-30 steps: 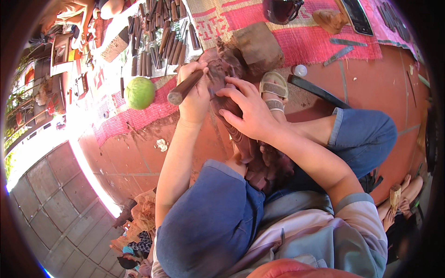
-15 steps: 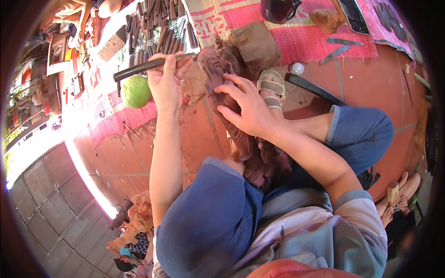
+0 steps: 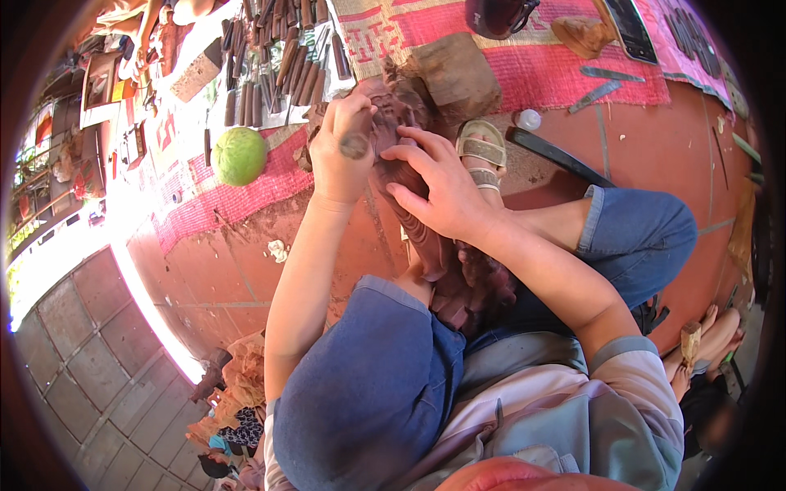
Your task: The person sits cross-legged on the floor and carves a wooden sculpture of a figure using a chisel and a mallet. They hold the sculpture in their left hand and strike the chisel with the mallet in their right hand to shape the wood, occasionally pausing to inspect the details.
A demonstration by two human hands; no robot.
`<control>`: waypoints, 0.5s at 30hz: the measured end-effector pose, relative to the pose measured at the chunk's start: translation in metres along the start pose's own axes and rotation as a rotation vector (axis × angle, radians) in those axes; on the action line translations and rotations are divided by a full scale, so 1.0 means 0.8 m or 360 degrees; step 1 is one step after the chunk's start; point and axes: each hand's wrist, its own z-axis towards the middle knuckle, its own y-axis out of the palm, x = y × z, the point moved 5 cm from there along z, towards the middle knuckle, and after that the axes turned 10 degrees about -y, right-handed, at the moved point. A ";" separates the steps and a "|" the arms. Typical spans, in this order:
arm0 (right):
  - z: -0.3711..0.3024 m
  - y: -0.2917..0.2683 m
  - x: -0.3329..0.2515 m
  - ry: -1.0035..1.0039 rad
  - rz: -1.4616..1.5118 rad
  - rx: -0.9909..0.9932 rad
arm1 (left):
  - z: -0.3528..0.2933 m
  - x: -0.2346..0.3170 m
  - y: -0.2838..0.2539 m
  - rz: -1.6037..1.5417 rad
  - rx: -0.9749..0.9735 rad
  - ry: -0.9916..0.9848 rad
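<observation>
A dark reddish-brown wood carving (image 3: 426, 245) with carved folds slants from my lap up to a wooden block (image 3: 458, 75). My left hand (image 3: 337, 168) is closed around the handle of a carving chisel (image 3: 354, 146), whose round butt end faces up; its blade is hidden behind the hand, at the carving's upper left. On the right side of the carving lies my right hand (image 3: 450, 186), fingers spread and slightly bent, thumb apart, touching its surface.
Several dark-handled chisels (image 3: 301, 75) lie at the upper left, near a round green fruit (image 3: 239, 156). My sandalled foot (image 3: 481, 151) is beside the carving. To its right are a long dark bar (image 3: 557, 155), a small white bottle (image 3: 529, 120) and a phone (image 3: 630, 33).
My left hand has moved right and closed onto the upper carving. The chisel has turned from lying sideways to pointing its butt up. My right hand stays nearly in place.
</observation>
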 end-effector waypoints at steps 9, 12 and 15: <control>0.000 0.002 0.000 -0.0022 -0.0021 0.0002 | 0.017 -0.045 -0.003 -0.0994 -0.0158 -0.1102; 0.002 -0.003 0.001 -0.0033 -0.0034 -0.0010 | 0.031 -0.062 -0.013 -0.1672 -0.0119 -0.1178; -0.005 0.001 0.002 0.0012 -0.0031 -0.0038 | 0.037 -0.050 -0.027 -0.1481 -0.0035 -0.0974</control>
